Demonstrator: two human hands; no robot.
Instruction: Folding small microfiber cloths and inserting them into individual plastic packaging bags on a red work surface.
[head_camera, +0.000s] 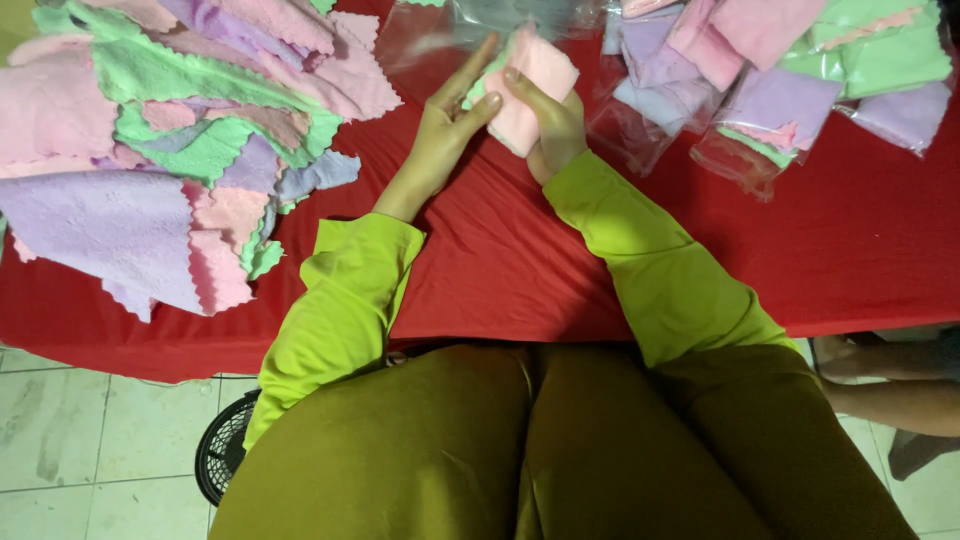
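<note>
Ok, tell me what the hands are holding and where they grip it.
A folded pink cloth: the right hand holds its lower right side, and the left hand presses its left edge.

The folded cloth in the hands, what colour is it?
Pink folded cloth, green edge showing; head view.
</note>
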